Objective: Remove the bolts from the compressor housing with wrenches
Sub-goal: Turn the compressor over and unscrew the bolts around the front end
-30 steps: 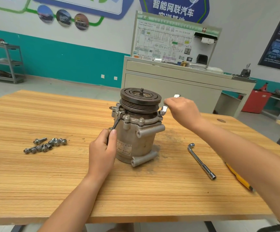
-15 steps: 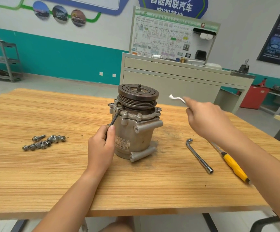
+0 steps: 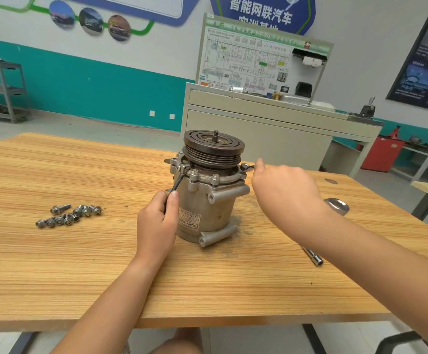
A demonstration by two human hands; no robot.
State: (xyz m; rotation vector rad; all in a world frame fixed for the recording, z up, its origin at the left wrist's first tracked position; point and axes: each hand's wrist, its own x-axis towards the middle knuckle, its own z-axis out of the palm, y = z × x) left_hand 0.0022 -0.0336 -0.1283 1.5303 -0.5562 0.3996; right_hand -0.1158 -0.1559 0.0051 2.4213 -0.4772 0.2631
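Observation:
A grey compressor housing (image 3: pixel 205 208) with a dark pulley (image 3: pixel 214 148) on top stands upright mid-table. My left hand (image 3: pixel 156 221) grips a dark wrench (image 3: pixel 179 181) whose head sits on a bolt at the left of the housing flange. My right hand (image 3: pixel 284 192) holds a silver wrench (image 3: pixel 247 167); its head rests at the flange's right edge, its other end pokes out behind my wrist. Two bolts (image 3: pixel 215 178) stand in the front of the flange.
Several removed bolts (image 3: pixel 69 215) lie in a heap to the left on the wooden table (image 3: pixel 54 264). An L-shaped socket wrench (image 3: pixel 315 258) lies to the right, partly under my right forearm. A grey cabinet (image 3: pixel 259 139) stands behind the table.
My right hand lifted the silver wrench off the flange, swung it out to the right, then brought its head back to the flange's right edge. My left hand stayed on its wrench.

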